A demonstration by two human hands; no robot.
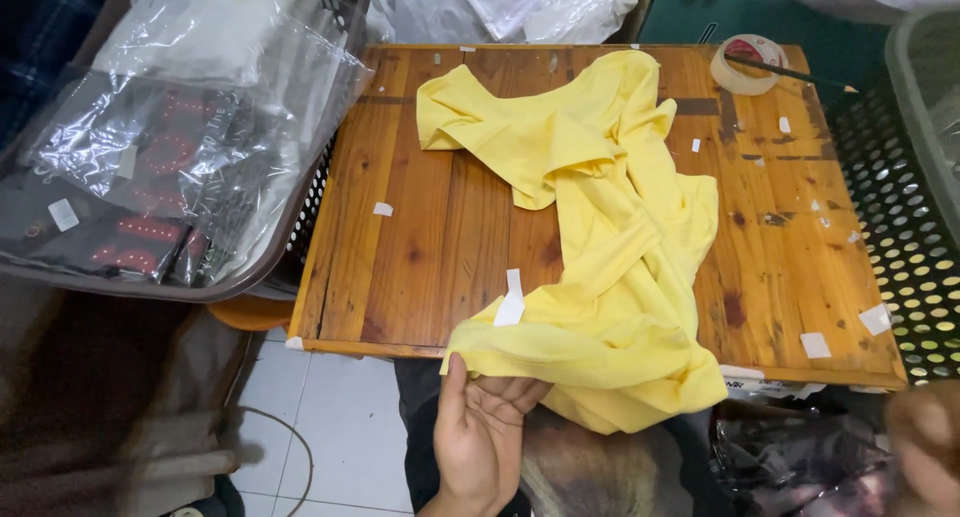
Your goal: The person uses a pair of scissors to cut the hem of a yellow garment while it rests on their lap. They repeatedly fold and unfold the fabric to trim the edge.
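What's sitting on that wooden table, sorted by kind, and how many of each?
Yellow garment, its near edge held by the left hand: 1
Roll of tape: 1
Thin dark stick lying across the roll: 1
Total: 3, on the wooden table, leaving out the many small scraps of tape stuck to it.

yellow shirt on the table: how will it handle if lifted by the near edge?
Likely floppy: the shirt lies crumpled in soft folds and droops over the table edge. Probably light, since the left hand lifts its hem with fingertips. It would likely drag, not slide whole.
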